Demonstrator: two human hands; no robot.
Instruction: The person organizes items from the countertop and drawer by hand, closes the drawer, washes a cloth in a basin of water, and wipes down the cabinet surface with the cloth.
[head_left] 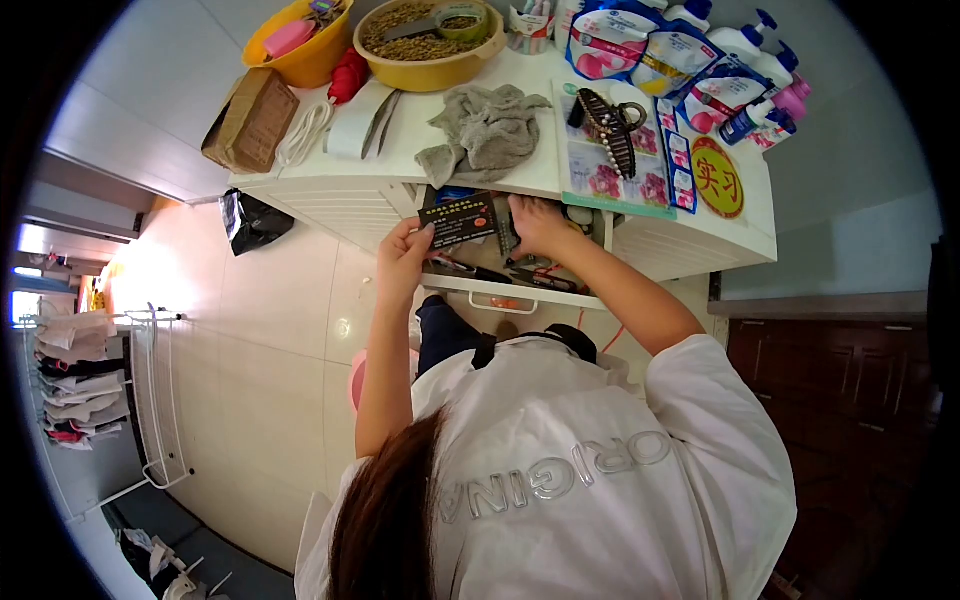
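Note:
My left hand (402, 248) pinches the edge of a black card (457, 222) with gold print and a red-orange mark, held above the open drawer (540, 290). To its right, my right hand (540, 226) reaches into the drawer with fingers curled downward. What those fingers hold, if anything, is hidden. A dark strip-like thing (505, 232) lies beside the right fingertips. In the drawer below both hands are black-handled tools (470, 268) and other small items I cannot make out.
On the white cabinet top (545, 175) behind the drawer lie a grey cloth (487, 130), a cardboard box (252, 120), yellow basins (428, 65), a booklet (620, 165) with a hair claw on it, and several bottles and pouches (700, 80). A black bag (255, 222) sits on the floor.

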